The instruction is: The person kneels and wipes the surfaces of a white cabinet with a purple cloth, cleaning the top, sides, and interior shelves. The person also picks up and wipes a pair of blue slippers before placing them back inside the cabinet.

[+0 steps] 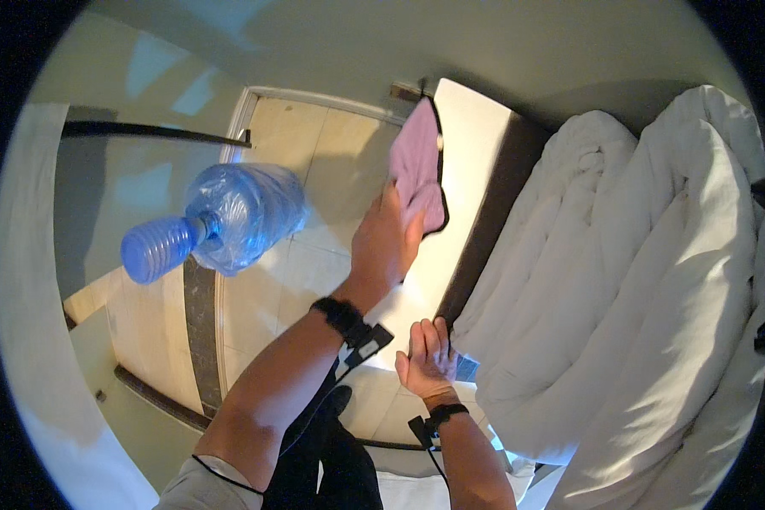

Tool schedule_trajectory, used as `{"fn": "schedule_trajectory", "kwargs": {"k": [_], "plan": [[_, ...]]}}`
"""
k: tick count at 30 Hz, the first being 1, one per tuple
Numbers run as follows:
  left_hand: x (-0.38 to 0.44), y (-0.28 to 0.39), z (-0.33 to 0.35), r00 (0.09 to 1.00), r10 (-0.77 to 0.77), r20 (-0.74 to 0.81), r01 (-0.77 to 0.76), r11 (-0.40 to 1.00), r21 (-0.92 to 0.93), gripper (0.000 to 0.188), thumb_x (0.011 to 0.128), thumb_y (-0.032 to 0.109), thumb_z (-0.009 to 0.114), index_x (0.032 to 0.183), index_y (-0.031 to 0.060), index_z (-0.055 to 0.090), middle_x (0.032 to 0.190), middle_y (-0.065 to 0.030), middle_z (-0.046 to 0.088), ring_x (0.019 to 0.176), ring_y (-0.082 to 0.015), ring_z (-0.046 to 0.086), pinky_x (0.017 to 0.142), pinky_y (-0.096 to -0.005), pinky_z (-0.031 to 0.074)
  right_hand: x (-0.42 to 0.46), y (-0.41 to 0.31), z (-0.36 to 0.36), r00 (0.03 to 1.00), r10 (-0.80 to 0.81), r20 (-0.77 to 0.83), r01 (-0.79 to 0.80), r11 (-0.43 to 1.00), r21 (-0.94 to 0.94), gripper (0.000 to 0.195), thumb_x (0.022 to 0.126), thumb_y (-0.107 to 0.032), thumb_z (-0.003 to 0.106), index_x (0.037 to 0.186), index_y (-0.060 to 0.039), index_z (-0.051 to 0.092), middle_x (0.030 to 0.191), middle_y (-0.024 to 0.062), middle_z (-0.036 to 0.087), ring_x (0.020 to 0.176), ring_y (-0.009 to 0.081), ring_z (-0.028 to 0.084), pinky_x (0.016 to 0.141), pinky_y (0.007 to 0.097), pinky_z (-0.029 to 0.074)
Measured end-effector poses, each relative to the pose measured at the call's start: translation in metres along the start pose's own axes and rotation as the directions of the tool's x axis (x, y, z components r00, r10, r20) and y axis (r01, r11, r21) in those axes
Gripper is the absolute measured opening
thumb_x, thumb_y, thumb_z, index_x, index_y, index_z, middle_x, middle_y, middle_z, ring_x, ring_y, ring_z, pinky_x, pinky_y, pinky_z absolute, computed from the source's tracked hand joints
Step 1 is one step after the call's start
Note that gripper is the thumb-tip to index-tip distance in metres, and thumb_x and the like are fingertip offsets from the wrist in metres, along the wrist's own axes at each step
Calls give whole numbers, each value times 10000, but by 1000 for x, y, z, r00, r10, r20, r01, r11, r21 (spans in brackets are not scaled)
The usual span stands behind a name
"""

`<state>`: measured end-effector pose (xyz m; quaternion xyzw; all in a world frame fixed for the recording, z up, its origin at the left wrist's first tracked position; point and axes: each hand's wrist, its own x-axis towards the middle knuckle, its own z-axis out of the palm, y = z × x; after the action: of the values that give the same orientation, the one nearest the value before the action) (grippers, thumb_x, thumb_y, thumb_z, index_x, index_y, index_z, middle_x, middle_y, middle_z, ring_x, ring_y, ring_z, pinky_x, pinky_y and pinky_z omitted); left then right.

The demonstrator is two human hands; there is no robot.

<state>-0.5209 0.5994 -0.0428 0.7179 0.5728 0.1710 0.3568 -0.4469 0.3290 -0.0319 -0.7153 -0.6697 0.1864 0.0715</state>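
Note:
My left hand (382,248) holds a pink cloth (414,159) with black edging over a piece of furniture with a pale, brightly lit surface (462,146) and a dark brown side (494,197). The thumb lies along the cloth's near end. Lower down, my right hand (428,358) is at the near corner of that furniture, fingers extended together and thumb apart. No object shows in it, though whether the fingertips press on the corner is unclear. Each wrist wears a black band with a small device and cable.
A large blue water bottle (248,210) in clear plastic wrap, with a ribbed blue top (156,250), stands on the tiled floor (312,268) to the left. White bulky bedding (625,274) is heaped at right. A dark rail (156,132) runs along the left wall.

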Motion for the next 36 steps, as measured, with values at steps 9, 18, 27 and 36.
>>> {"fn": "schedule_trajectory", "kwargs": {"k": [9,18,27,36], "plan": [[-221,-49,-40,981,-119,156,160,945,-284,594,1052,223,680,1544,-39,476,1369,-316,649,1244,-515,638,1050,-515,539,-2,-1,-1,995,-53,-82,49,998,-41,888,837,-349,827,1594,-61,462,1608,130,437,1557,412,400,1156,552,424],[-155,-46,-41,844,-344,412,532,630,-566,589,1114,394,590,1554,5,543,1398,-316,684,1316,-485,650,1119,-460,512,-4,6,4,990,-96,-103,84,990,-112,828,937,-344,705,1624,8,405,1639,202,394,1568,503,367,1202,664,348],[-191,-113,6,798,-336,500,600,364,-713,585,1235,416,348,1635,21,506,1494,-141,670,1332,-194,602,1168,-328,461,2,4,1,983,-155,-102,141,981,-131,832,969,-293,660,1663,5,313,1656,230,359,1574,541,320,1216,713,306],[-267,-63,24,805,-568,174,337,195,-921,439,1101,224,633,1493,32,585,1333,-139,725,1216,-229,678,1064,-377,531,-2,11,5,979,-176,-101,157,973,-168,780,1038,-344,567,1672,19,294,1668,256,348,1580,544,302,1229,682,293]]}}
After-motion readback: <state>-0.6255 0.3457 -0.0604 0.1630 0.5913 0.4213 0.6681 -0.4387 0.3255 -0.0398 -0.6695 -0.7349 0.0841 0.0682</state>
